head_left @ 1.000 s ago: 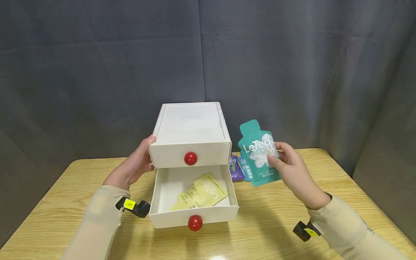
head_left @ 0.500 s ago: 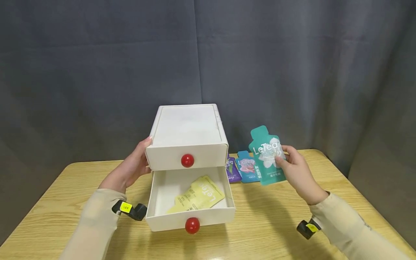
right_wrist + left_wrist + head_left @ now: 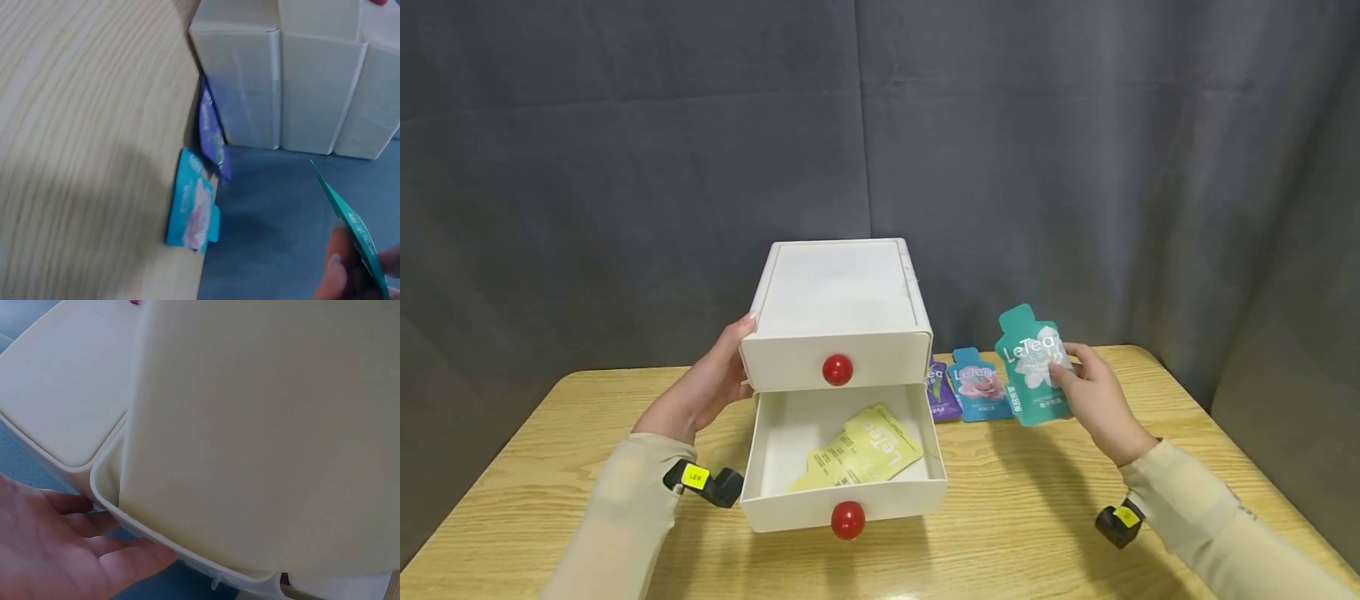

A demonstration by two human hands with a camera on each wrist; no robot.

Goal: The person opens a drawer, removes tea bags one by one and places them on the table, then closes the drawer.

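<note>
Between thumb and fingers, my right hand [image 3: 1097, 400] pinches a teal bottle-shaped sachet [image 3: 1033, 367] with a white flower and "LeTea" print, raised at the right. The right wrist view has this teal sachet [image 3: 356, 225] edge-on. My left hand [image 3: 711, 379] touches the left side of a white two-drawer cabinet [image 3: 842, 283]; in the left wrist view its fingertips [image 3: 153, 555] lie against the cabinet's edge. The upper drawer [image 3: 790, 362] is closed. Pulled out, the lower drawer [image 3: 790, 508] contains yellow sachet packaging [image 3: 868, 450]; how many pieces, I cannot tell.
Right of the cabinet, a purple sachet [image 3: 942, 392] and a blue sachet [image 3: 979, 390] with a pink flower lean near the wooden table's [image 3: 1000, 517] back edge. A red knob [image 3: 847, 520] juts from the lower drawer. A grey curtain [image 3: 1037, 167] hangs behind.
My right hand has moved the teal sachet to the right and slightly down, uncovering the blue sachet. The left hand stays at the cabinet's side.
</note>
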